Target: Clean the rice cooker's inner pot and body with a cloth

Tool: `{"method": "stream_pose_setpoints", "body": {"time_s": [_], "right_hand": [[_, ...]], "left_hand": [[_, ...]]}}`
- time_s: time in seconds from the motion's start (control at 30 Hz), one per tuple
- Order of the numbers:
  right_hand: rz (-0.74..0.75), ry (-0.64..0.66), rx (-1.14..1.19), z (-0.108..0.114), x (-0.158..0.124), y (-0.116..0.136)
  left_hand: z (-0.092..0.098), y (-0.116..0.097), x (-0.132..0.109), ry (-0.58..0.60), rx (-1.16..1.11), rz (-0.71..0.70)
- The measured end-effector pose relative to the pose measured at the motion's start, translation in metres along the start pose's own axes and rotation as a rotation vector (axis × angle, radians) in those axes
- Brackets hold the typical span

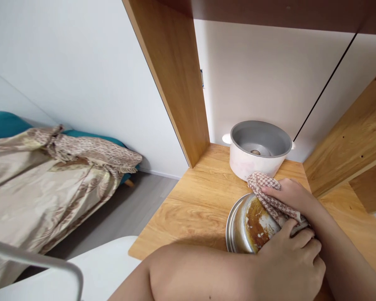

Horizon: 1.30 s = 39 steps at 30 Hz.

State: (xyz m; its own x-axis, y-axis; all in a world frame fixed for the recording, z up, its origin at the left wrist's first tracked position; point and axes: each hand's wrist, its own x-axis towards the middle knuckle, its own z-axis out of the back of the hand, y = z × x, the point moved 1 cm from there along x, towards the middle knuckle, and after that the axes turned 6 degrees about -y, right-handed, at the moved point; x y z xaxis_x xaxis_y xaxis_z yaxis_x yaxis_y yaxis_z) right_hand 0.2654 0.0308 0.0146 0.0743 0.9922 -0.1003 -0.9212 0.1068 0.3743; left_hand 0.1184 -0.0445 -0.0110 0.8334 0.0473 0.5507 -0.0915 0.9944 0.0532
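A metal pot (242, 225) lies tilted on the wooden desk, its rim to the left. Brown scorch marks cover its base (259, 223), which faces up toward me. My right hand (290, 194) is closed around a brown-and-white houndstooth cloth (265, 184) against the pot's far side. Nearer to me, my left hand (296, 261) reaches across the pot, its fingers curled over the cloth's lower end. That hand hides the near part of the pot. Just behind the cloth stands a white pot (253, 161) with a grey inside, upright and open at the top.
The wooden desk (188, 209) has a tall side panel (172, 79) on its left and wooden boards (354, 133) on the right. A dark red shelf (269, 14) hangs above. To the left are a white chair (109, 259) and a fabric-covered sofa (65, 167).
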Motion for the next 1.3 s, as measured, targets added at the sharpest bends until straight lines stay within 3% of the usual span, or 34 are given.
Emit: {"method": "stream_pose_setpoints", "body": {"time_s": [0.1, 0.3, 0.53, 0.7, 0.9, 1.1, 1.3], "right_hand": [[0.015, 0.022, 0.023, 0.0000, -0.0007, 0.0006], [-0.099, -0.027, -0.100, -0.0012, 0.0000, -0.0001], [0.035, 0.047, 0.061, 0.0001, -0.0018, 0.0008], [-0.064, -0.034, -0.081, -0.0006, 0.0003, 0.0005], [0.068, 0.050, 0.107, -0.0004, -0.0009, -0.0018], [0.078, -0.006, 0.088, -0.0002, 0.0010, -0.0045], [0.195, 0.066, 0.354, -0.0018, 0.0012, -0.0052]], "left_hand": [[-0.0006, -0.0004, 0.0004, 0.002, -0.012, 0.008], [-0.0017, -0.0018, 0.0003, 0.003, -0.015, 0.030], [-0.0009, -0.0023, 0.0005, 0.014, 0.001, 0.025], [-0.0032, -0.0031, 0.0007, -0.006, 0.006, 0.034], [-0.0046, -0.0034, 0.0001, -0.011, -0.003, 0.041], [-0.0067, -0.0048, 0.0008, -0.020, 0.023, 0.059], [-0.0078, -0.0057, 0.0012, -0.042, 0.025, 0.074]]}}
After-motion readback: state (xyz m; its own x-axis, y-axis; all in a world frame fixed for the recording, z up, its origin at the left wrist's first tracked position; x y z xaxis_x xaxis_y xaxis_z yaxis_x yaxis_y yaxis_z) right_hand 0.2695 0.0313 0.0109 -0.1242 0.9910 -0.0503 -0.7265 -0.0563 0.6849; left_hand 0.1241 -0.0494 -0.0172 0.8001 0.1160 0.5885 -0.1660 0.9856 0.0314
